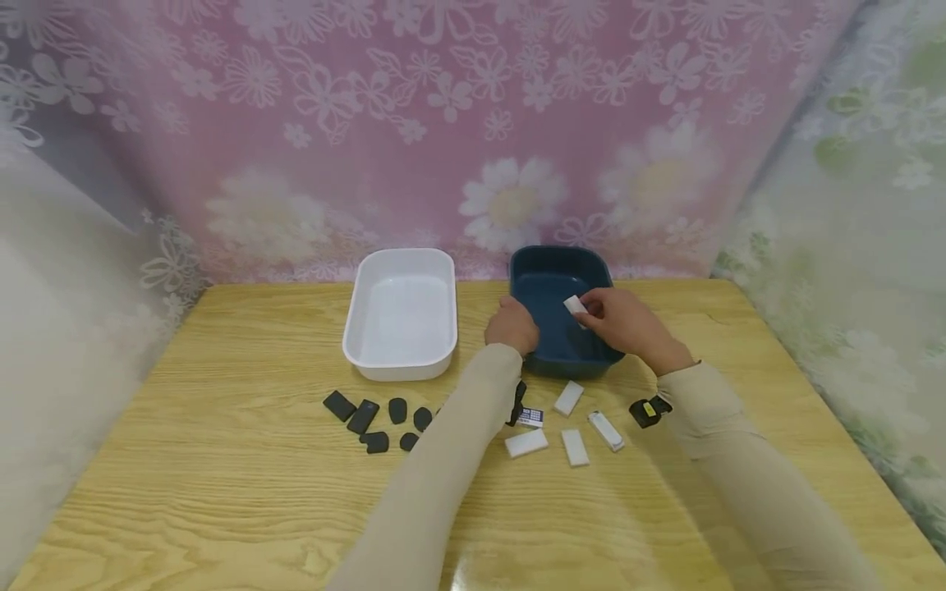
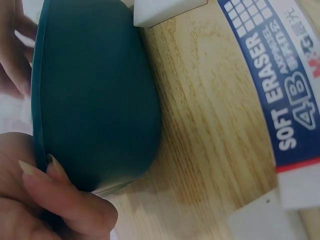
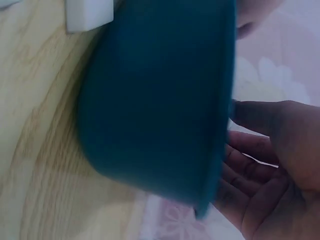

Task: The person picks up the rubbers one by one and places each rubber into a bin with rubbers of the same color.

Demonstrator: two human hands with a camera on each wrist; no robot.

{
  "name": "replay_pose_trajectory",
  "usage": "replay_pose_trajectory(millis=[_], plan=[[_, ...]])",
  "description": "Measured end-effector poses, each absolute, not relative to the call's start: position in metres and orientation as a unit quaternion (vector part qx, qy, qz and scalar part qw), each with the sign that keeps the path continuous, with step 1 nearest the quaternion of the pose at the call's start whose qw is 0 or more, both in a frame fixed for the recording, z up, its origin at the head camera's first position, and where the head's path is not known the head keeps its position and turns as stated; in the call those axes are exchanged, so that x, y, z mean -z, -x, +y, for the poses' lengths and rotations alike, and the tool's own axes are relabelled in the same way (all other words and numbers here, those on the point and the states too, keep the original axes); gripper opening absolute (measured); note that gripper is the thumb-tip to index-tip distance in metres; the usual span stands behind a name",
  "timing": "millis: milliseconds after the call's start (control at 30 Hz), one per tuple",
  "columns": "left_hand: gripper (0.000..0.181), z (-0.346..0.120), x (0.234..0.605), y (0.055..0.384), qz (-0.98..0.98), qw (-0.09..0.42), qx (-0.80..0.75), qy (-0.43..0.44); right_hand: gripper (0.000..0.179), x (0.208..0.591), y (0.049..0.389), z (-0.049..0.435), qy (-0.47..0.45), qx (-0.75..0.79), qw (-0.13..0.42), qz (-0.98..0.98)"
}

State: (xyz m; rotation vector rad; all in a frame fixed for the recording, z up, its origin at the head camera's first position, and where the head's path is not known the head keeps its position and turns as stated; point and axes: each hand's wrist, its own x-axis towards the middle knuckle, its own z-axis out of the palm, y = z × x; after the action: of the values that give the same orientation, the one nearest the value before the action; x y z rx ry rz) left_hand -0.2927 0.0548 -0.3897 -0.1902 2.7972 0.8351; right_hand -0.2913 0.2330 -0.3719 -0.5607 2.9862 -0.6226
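In the head view my right hand [image 1: 626, 324] pinches a small white eraser block [image 1: 574, 304] between thumb and fingers, above the inside of the dark blue tub [image 1: 565, 364]. The tub's wall hides the eraser in the right wrist view. At the tub's left side my left hand [image 1: 512, 327] grips the rim; thumb and fingertips on the edge show in the left wrist view. In front of the tub lie several white blocks [image 1: 526, 443]. Beside them is an eraser in a blue-and-white sleeve [image 2: 280, 90], printed "SOFT ERASER 4B" and partly covered by my left wrist in the head view.
A white tub [image 1: 402, 369] stands left of the blue one. Several small black pieces [image 1: 363, 417], rectangular and rounded, lie before it, some hidden by my left sleeve. A white block with a metal-looking edge [image 1: 606, 431] lies at the right. Flowered cloth hangs behind the wooden table [image 1: 222, 492].
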Motion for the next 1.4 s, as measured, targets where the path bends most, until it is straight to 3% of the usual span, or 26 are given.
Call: replay_pose_trajectory(millis=[367, 833, 1100, 1400], plan=[[0.048, 0.058, 0.395, 0.296, 0.955, 0.091, -0.269, 0.086, 0.033, 0.394, 0.319, 0.217, 0.189, 0.177, 0.039, 0.965], [0.047, 0.059, 0.393, 0.293, 0.951, 0.105, -0.276, 0.092, 0.030, 0.400, 0.323, 0.210, 0.171, 0.145, 0.054, 0.973], [0.048, 0.059, 0.393, 0.297, 0.954, 0.109, -0.270, 0.067, 0.028, 0.373, 0.290, 0.221, 0.204, 0.183, -0.020, 0.961], [0.046, 0.055, 0.397, 0.296, 0.951, 0.114, -0.282, 0.056, 0.027, 0.352, 0.229, 0.237, 0.172, 0.189, -0.051, 0.965]])
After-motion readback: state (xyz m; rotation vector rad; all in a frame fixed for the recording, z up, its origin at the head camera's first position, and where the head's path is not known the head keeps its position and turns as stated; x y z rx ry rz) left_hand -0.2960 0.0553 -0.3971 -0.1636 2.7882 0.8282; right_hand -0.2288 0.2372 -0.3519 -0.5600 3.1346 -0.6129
